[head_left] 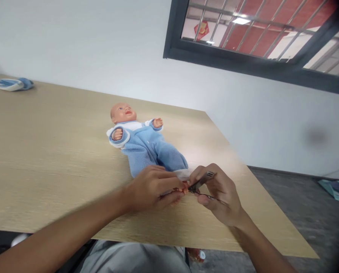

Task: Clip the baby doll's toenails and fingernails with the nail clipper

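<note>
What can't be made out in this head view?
All in the head view:
- Doll's foot: mostly hidden by the left hand.
- Clipper: its cutting end is too small and blurred to tell whether it touches the toes.
- Bottle-like object: partly hidden by the table edge.
- Teal item: cut off by the right picture edge.

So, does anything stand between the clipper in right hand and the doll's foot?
Nothing visible: the nail clipper in the right hand has its tip at the doll's foot, which the left hand holds.
</note>
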Tool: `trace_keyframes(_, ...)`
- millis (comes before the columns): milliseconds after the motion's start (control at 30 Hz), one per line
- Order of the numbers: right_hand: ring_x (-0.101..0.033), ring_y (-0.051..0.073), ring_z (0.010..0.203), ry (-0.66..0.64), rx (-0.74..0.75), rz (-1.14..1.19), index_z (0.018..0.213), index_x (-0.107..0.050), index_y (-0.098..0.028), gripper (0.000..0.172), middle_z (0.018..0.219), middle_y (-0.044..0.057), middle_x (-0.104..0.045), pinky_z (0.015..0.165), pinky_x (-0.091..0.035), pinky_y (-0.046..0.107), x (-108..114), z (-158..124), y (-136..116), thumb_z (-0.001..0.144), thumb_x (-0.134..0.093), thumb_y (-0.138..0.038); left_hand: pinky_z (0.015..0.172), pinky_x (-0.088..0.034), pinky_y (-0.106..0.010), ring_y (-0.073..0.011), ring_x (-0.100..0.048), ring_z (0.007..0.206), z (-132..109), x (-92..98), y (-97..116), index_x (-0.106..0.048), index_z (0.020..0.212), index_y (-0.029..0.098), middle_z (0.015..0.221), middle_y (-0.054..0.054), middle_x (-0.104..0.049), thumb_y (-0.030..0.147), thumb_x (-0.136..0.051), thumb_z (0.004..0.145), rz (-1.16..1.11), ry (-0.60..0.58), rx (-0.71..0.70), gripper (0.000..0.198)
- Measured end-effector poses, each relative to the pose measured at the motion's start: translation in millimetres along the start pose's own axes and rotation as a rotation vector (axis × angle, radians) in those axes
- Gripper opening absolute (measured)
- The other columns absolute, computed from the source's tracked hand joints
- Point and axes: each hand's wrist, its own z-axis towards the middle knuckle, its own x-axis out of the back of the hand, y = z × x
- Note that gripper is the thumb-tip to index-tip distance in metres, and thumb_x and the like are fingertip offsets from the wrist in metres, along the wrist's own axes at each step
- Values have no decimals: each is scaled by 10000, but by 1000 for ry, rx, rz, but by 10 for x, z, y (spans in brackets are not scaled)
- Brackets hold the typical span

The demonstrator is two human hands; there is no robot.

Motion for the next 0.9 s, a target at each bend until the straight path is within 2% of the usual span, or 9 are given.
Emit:
trace_keyframes(167, -520, 144, 666, -8, -53, -31, 1029, -546, -243, 266, 849, 5, -556, 572, -450, 273, -23, 15, -13, 930, -687, -446, 596, -404, -276, -111, -586, 602, 10, 1, 3, -617, 896, 175, 717, 1, -671, 285, -525, 1005, 25, -6, 5, 181)
trace_keyframes(367, -569, 139, 730, -2, -36, -27, 1013, -575, -258, 213, 864, -5, -588, 643, -466, 259, -17, 8, -4, 966, -643, -455, 594, -383, -280, -116, -564, 581, 15, 7, 18, -618, 893, 174, 729, -2, -683, 276, -528, 1001, 34, -14, 18, 174)
trace_keyframes(533, -527, 139, 694, -27, -107, -1, 1024, -536, -252, 272, 848, -9, -551, 595, -439, 258, -20, 12, -13, 933, -682, -463, 595, -381, -282, -118, -569, 584, 18, 9, 27, -613, 891, 172, 713, 8, -676, 267, -543, 994, 33, -15, 17, 157)
trace_keyframes(667, -542, 144, 709, -135, -175, 11, 989, -509, -242, 308, 848, -8, -542, 604, -453, 265, 34, 108, -77, 930, -672, -497, 622, -401, -270, -115, -602, 624, 21, 8, 24, -606, 892, 178, 734, 10, -688, 253, -537, 998, 20, -20, 13, 147)
trace_keyframes(800, -531, 139, 728, -340, -263, -45, 918, -522, -221, 246, 826, -15, -537, 620, -423, 258, 129, 291, -182, 911, -717, -371, 637, -403, -266, -119, -611, 636, 26, 14, 19, -597, 900, 177, 756, 2, -695, 271, -544, 997, 19, -7, -3, 145)
trace_keyframes(900, -486, 126, 703, -432, -298, -60, 883, -518, -214, 253, 806, -26, -518, 600, -368, 254, 174, 382, -210, 893, -736, -343, 627, -396, -273, -119, -602, 621, 38, 28, 24, -589, 872, 180, 745, 6, -687, 259, -533, 999, 32, -10, -7, 159)
